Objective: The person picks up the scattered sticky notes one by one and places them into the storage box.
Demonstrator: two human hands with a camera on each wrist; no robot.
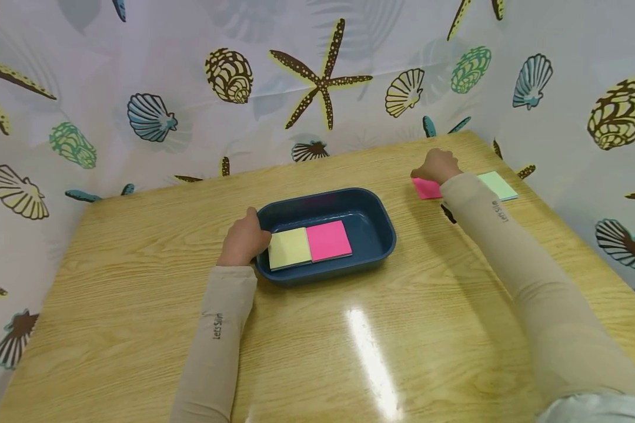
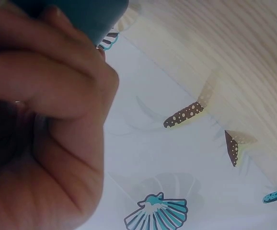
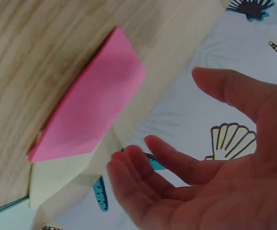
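The right hand (image 1: 438, 165) partly hides one pink notepad (image 1: 425, 189) from the head view; the left wrist view's edges crop the tray (image 2: 93, 17) and left hand (image 2: 71, 96).

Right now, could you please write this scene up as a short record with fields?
Left hand: grips the left end of the blue container
Right hand: thumb and fingers spread near the loose pink pad, not touching it
Inside container: inner yellow pad at left, inner pink pad beside it
Other loose pads: loose yellow pad, beside or partly under the pink, unclear which; pale green pad
Surface: wooden table
Backdrop: cloth printed with shells and starfish
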